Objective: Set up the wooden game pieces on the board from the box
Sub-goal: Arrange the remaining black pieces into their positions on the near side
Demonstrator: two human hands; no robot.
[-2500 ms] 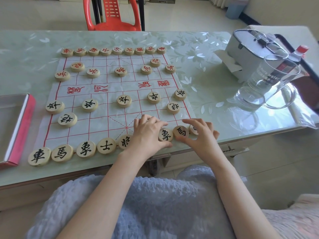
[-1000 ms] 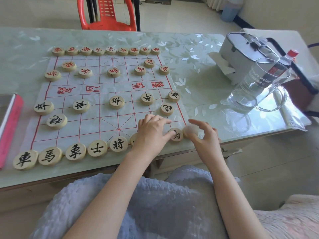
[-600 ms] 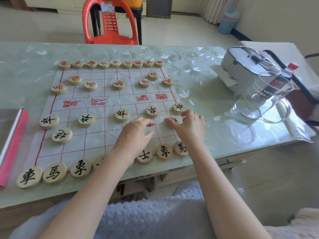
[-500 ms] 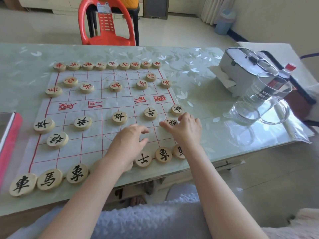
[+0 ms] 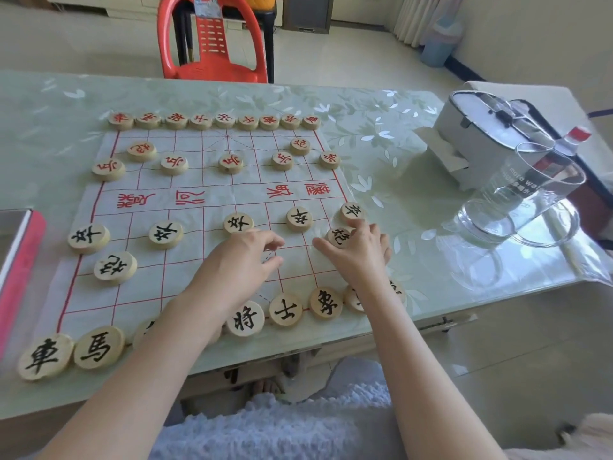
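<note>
From the head camera, a white cloth board (image 5: pixel 212 200) with red lines lies flat on a pale green table (image 5: pixel 381 134). Round wooden pieces stand on it. The red-lettered pieces (image 5: pixel 229 162) fill the far side, with nine in a row along the far edge. The black-lettered pieces (image 5: pixel 165 234) fill the near side, with a row along the near edge that the two forearms partly cover.

The left hand (image 5: pixel 238 257) hovers low over the middle of the near half, palm down, the fingers bent and loosely curled. It holds nothing that I can see. One black piece (image 5: pixel 238 223) lies just beyond its fingertips.

The right hand (image 5: pixel 360 250) is at the right side of the board, palm down. Its fingers rest around a black piece (image 5: pixel 338 236), touching it at the edge; whether they really grip it I cannot tell.

The open box (image 5: pixel 20 260), with a pink side, lies at the left edge of the table, beside the board. A glass jug (image 5: pixel 517 197) and a white container (image 5: pixel 481 134) stand well to the right. A red chair (image 5: pixel 212 44) stands behind the table.
</note>
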